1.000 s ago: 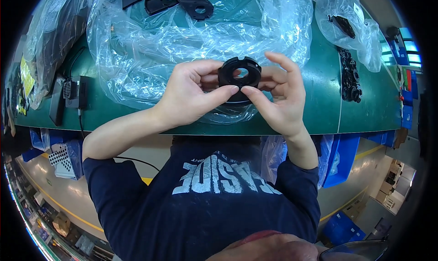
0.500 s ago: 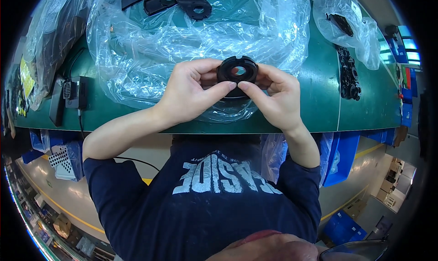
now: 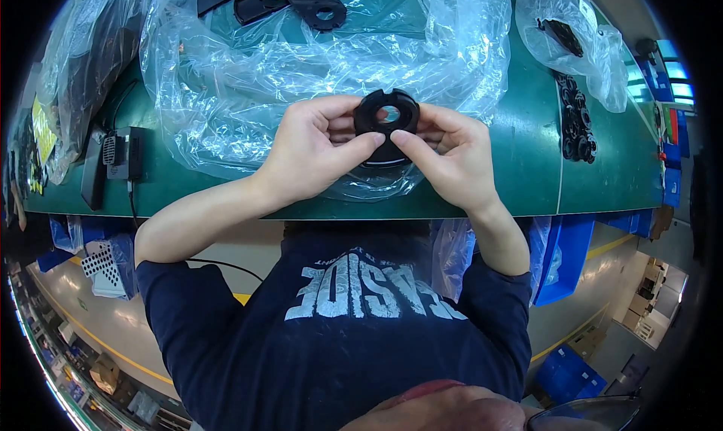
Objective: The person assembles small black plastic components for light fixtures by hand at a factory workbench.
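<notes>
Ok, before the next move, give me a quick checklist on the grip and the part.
1. Left hand on the black ring-shaped part: ok, thumb at its near edge.
2. Right hand on it: ok, thumb beside the left one.
3. Centre hole visible: ok.
4. Back face sound: cannot tell, turned away from the camera.
5. Work area free of plastic: not ok, clear sheeting lies beneath the hands.
6. Flat black parts apart from the hands: ok, farther up the table.

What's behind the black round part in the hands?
Clear plastic on the green table, and fingers of the left hand and right hand. Whatever the black part itself covers, likely fingertips, can't be seen.
</notes>
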`<state>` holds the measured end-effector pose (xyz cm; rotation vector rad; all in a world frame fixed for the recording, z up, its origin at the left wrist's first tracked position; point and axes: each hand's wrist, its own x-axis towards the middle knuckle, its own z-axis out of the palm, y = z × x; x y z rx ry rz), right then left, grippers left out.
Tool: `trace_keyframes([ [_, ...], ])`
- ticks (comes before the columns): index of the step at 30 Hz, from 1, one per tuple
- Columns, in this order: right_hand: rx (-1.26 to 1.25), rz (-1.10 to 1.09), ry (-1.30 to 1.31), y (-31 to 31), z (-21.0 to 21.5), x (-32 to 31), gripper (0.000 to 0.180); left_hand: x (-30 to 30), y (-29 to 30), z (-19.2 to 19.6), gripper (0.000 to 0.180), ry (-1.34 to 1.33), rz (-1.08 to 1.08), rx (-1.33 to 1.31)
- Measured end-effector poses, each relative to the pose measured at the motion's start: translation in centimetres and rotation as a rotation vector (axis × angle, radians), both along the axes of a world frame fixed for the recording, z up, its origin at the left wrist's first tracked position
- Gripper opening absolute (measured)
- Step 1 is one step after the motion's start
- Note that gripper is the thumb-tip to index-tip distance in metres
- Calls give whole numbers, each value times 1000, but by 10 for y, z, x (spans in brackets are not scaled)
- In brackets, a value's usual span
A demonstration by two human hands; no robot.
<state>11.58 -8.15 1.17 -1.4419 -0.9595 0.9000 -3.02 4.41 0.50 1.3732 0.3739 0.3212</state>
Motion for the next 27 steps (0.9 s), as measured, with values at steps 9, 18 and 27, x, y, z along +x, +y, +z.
trace_keyframes([
  [9, 321, -208, -811, 4, -7, -8, 41, 3, 0, -2, 29, -20, 75, -120],
  [18, 293, -165, -157, 2, -3, -3, 18, 0, -2, 0, 29, -123, 82, 40],
  [27, 258, -25, -505, 2, 3, 3, 14, -1, 0, -3, 29, -101, 65, 158],
])
